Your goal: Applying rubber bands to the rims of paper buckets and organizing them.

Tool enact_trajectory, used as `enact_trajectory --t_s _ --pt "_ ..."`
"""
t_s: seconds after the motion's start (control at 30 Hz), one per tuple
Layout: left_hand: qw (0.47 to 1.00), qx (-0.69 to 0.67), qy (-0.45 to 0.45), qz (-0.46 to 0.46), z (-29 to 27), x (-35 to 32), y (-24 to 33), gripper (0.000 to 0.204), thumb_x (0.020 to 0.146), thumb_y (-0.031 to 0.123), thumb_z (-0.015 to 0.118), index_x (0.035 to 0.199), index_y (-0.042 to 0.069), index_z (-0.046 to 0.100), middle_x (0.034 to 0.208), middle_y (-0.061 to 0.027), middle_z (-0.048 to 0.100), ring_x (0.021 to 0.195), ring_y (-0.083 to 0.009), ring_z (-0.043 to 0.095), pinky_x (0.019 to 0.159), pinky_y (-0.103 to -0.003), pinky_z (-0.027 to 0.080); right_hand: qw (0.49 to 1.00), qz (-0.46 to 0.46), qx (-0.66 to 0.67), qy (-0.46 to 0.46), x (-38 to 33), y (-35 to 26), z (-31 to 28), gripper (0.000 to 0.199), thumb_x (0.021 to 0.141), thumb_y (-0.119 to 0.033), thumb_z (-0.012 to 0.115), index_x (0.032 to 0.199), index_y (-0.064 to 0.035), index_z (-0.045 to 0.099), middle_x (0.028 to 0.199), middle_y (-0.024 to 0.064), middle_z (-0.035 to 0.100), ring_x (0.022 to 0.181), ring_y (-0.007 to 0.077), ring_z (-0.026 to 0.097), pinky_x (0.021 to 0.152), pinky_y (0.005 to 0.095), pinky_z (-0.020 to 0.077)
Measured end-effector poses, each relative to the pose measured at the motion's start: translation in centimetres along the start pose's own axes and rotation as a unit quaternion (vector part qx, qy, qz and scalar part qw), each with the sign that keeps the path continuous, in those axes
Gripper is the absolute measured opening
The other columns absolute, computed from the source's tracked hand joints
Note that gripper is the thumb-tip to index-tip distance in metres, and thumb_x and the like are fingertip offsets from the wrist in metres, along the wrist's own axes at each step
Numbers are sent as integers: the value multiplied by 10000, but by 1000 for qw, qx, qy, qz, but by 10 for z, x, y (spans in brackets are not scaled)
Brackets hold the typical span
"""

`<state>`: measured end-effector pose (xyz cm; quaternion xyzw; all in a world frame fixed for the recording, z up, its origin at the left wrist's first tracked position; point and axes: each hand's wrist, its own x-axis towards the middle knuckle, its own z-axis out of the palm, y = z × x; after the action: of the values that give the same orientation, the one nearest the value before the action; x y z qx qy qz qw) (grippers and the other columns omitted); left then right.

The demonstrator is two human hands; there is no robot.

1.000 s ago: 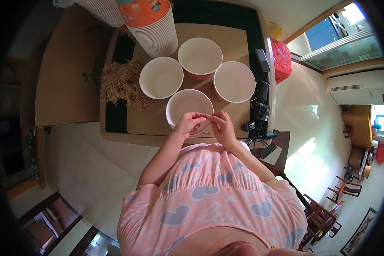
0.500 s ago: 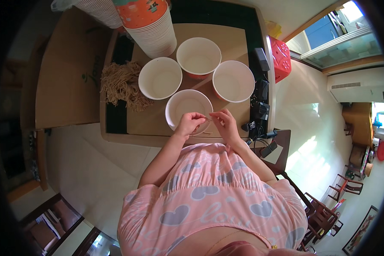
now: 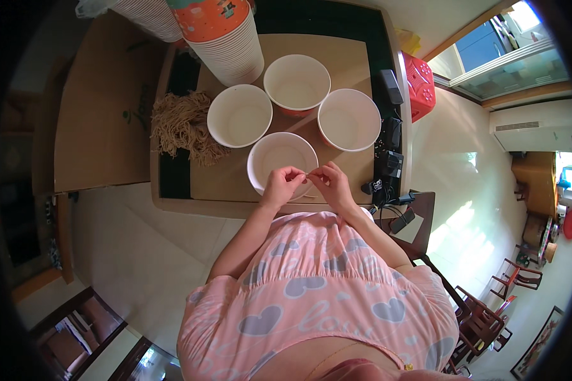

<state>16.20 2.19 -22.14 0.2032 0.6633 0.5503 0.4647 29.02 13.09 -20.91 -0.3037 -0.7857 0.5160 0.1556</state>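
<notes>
My left hand [image 3: 283,187] and my right hand [image 3: 332,185] meet fingertip to fingertip over the near rim of a white paper bucket [image 3: 281,151]. Both pinch a thin tan strand of twine [image 3: 307,174], mostly hidden by the fingers. A short tan end shows below, by the bucket's near edge. Behind stand more open white paper buckets: one at left [image 3: 239,117], one at the back [image 3: 297,82] and one at right [image 3: 349,120]. Their insides show only bare white walls and bottoms. A tangled bundle of brown twine [image 3: 187,127] lies left of them.
A tall stack of nested paper buckets [image 3: 225,47] with an orange outer print rises at the back left, beside another stack in clear plastic [image 3: 149,19]. Black adapters and cables [image 3: 393,164] line the table's right edge. A large cardboard box [image 3: 102,120] stands left; a red stool [image 3: 418,86] stands right.
My fingertips have come closer together, the right hand shifting slightly left. The loop of twine seen between them is now smaller and mostly covered. The buckets stay where they were.
</notes>
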Motion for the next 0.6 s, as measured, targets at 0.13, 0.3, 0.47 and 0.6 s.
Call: enact_trajectory --t_s 0.13,0.3,0.47,0.6 --pt "999 -19 4 -34 -2 3 -5 82 851 58 614 849 -16 650 755 -38 671 610 -43 536 516 -201 414 1000 -13 -17 -13 -1 -5 -4 80 780 -82 683 852 -53 664 770 64 540 644 166 522 594 276 446" --pt "1000 24 16 -8 -2 3 -9 69 820 73 650 842 8 661 715 -16 650 601 -44 529 528 -205 419 999 20 28 26 0 0 -1 73 790 -69 671 855 -38 658 756 71 546 661 162 534 613 276 449" --pt "998 -3 18 55 7 1 -2 60 828 83 647 851 28 654 683 16 604 560 -24 486 492 -187 376 999 2 29 26 -1 -1 0 60 808 -56 650 845 -20 619 754 66 537 650 152 510 600 264 423" --pt "993 -109 -36 -20 8 2 -3 47 851 99 629 838 54 632 641 47 542 514 -6 442 444 -168 318 1000 -9 11 28 0 4 4 75 817 -47 634 843 -12 574 764 92 543 659 184 539 609 282 448"
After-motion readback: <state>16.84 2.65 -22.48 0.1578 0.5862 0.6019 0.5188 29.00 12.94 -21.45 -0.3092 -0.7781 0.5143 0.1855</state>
